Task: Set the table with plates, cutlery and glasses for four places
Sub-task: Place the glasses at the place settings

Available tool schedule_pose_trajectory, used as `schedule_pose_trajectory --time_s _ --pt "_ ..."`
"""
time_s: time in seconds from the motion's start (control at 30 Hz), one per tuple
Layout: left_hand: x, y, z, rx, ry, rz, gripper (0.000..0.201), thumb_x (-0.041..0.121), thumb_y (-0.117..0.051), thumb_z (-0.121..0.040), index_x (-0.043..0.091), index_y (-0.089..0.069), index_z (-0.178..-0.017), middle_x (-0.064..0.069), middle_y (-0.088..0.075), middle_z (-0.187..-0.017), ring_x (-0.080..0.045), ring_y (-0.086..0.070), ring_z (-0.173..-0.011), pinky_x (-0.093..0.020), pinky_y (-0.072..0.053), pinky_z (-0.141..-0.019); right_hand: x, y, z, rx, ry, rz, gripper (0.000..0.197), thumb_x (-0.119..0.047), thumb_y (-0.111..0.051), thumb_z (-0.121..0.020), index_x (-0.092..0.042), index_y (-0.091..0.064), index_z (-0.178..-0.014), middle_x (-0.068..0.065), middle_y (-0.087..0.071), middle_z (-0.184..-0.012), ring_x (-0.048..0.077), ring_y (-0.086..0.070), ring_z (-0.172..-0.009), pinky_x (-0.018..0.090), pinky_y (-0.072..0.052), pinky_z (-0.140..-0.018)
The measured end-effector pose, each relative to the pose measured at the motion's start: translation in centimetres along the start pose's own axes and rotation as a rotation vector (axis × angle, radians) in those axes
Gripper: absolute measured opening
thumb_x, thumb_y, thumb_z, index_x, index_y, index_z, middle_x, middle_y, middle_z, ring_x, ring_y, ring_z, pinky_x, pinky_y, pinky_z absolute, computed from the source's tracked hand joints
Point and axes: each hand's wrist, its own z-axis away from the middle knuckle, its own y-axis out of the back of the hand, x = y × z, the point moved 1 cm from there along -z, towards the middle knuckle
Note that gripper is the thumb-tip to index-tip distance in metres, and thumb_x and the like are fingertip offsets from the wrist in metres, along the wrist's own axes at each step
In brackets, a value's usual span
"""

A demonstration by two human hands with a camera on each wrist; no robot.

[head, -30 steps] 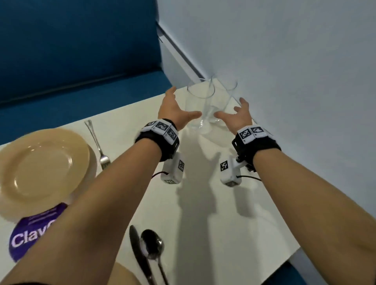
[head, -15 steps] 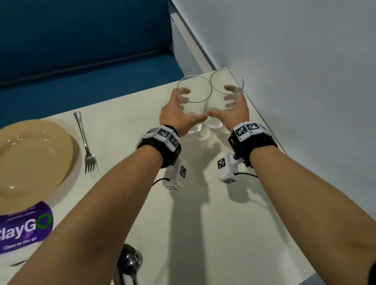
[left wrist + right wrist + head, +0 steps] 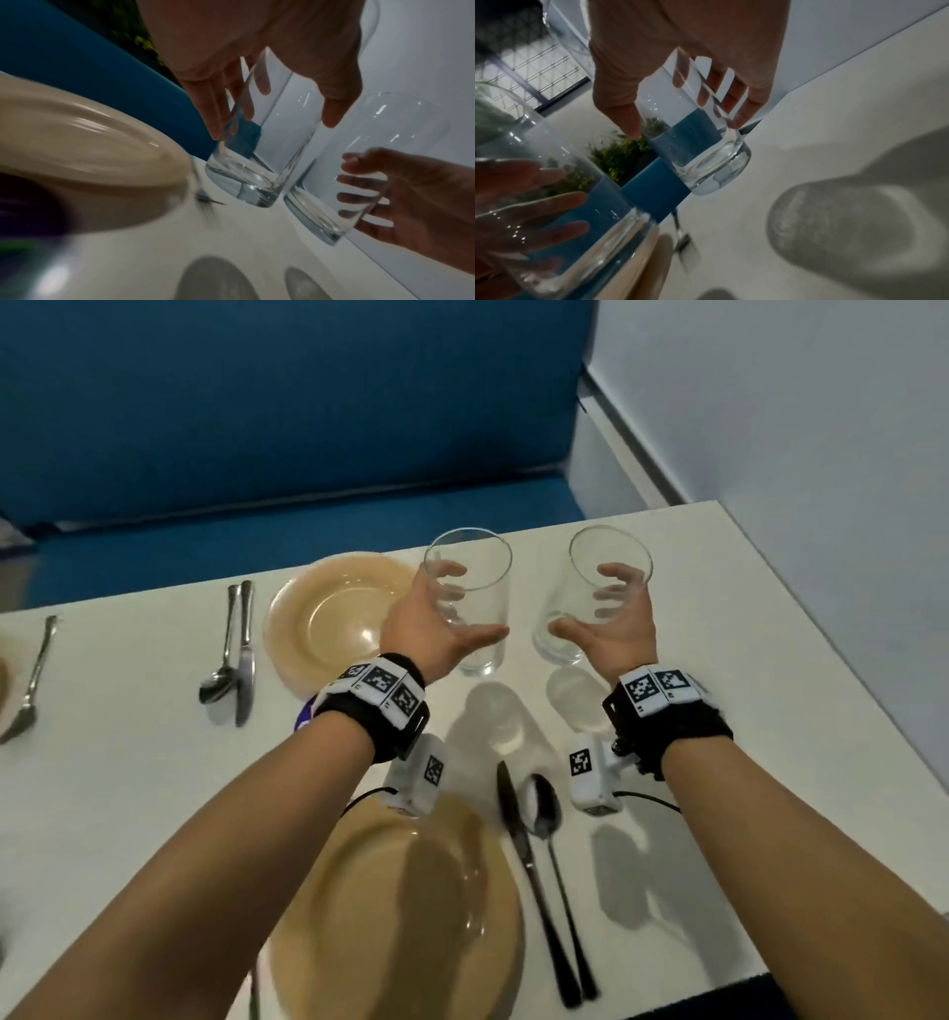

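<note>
Head overhead; wrists close, low

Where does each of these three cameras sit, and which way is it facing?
Head: worn on the head, looking down at the white table; both forearms and wristbands show, left hand and right hand each gripping a clear drinking glass.
Left wrist: looks along the left hand at its clear glass, beside a blurred beige plate; the right hand appears too.
Right wrist: looks along the right hand at its clear glass; left fingers show through the other.
Shared: all views show both glasses.
</note>
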Motion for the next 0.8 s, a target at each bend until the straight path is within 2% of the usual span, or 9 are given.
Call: schedule_pose_trajectory --time_s 0.1,0.23,0.3,0.37,0.5,0.63,0.8 --pt "-2.9 6.0 2.7 0.027 0.016 -0.011 0.074 0.043 -0.087 -0.057 0.03 -0.049 -0.119 0.007 -0.06 -0.11 -0.016 -0.062 -0.099 -0.032 -0.05 -0.086 -1.8 -3.8 4.3 -0.054 -0.021 0.069 0.075 -0.01 -0.084 -0.059 -0.02 -0.046 -0.123 0.002 -0.046 -0.11 0.018 -0.052 -0.097 0.026 -0.045 -0.084" --pt "-7.1 11.7 5.1 0.052 0.079 -0.019 0.076 0.041 -0.087 -0.057 0.028 -0.05 -0.122 0.006 -0.059 -0.111 -0.015 -0.062 -0.098 -0.025 -0.048 -0.077 -2.5 -7.7 8.9 -0.107 -0.05 0.131 0.073 -0.014 -0.083 -0.06 -0.024 -0.046 -0.122 0.0 -0.048 -0.111 0.017 -0.053 -0.095 0.024 -0.044 -0.081" --pt "-8.8 13.6 5.7 0.088 0.108 -0.057 0.077 0.044 -0.087 -0.056 0.031 -0.051 -0.122 0.009 -0.06 -0.109 -0.013 -0.062 -0.097 -0.027 -0.049 -0.082 -2.5 -9.3 10.6 -0.127 -0.054 0.159 0.073 -0.016 -0.083 -0.059 -0.026 -0.045 -0.121 -0.001 -0.049 -0.113 0.017 -0.054 -0.098 0.027 -0.047 -0.084" --pt "-10.4 15.1 6.1 0.134 0.15 -0.059 0.073 0.043 -0.087 -0.056 0.034 -0.052 -0.12 0.012 -0.06 -0.107 -0.011 -0.061 -0.098 -0.031 -0.049 -0.091 -2.5 -10.5 11.8 -0.151 -0.052 0.197 0.072 -0.016 -0.082 -0.058 -0.028 -0.045 -0.119 0.0 -0.051 -0.115 0.017 -0.054 -0.101 0.03 -0.048 -0.088" --pt "-13.1 16.6 6.6 0.182 0.212 -0.021 0.072 0.037 -0.087 -0.057 0.033 -0.053 -0.12 0.012 -0.061 -0.107 -0.013 -0.061 -0.105 -0.037 -0.046 -0.1 -1.9 -11.8 13.3 -0.139 -0.083 0.2 0.069 -0.013 -0.079 -0.058 -0.036 -0.044 -0.113 0.001 -0.052 -0.115 0.018 -0.055 -0.103 0.035 -0.05 -0.09" --pt "-14.6 16.6 6.6 0.189 0.213 0.009 0.073 0.033 -0.089 -0.057 0.033 -0.052 -0.119 0.012 -0.059 -0.109 -0.014 -0.06 -0.108 -0.035 -0.047 -0.1 -1.3 -11.7 13.8 -0.101 -0.142 0.188 0.07 -0.012 -0.079 -0.058 -0.03 -0.046 -0.117 0.001 -0.052 -0.117 0.02 -0.055 -0.105 0.038 -0.049 -0.092" --pt "-15.2 15.9 6.5 0.177 0.195 0.034 0.072 0.031 -0.089 -0.055 0.035 -0.05 -0.116 0.009 -0.059 -0.116 -0.014 -0.059 -0.11 -0.033 -0.047 -0.098 -0.9 -11.2 14.1 -0.079 -0.162 0.144 0.072 -0.012 -0.081 -0.059 -0.03 -0.046 -0.119 0.0 -0.053 -0.119 0.018 -0.055 -0.102 0.027 -0.045 -0.082"
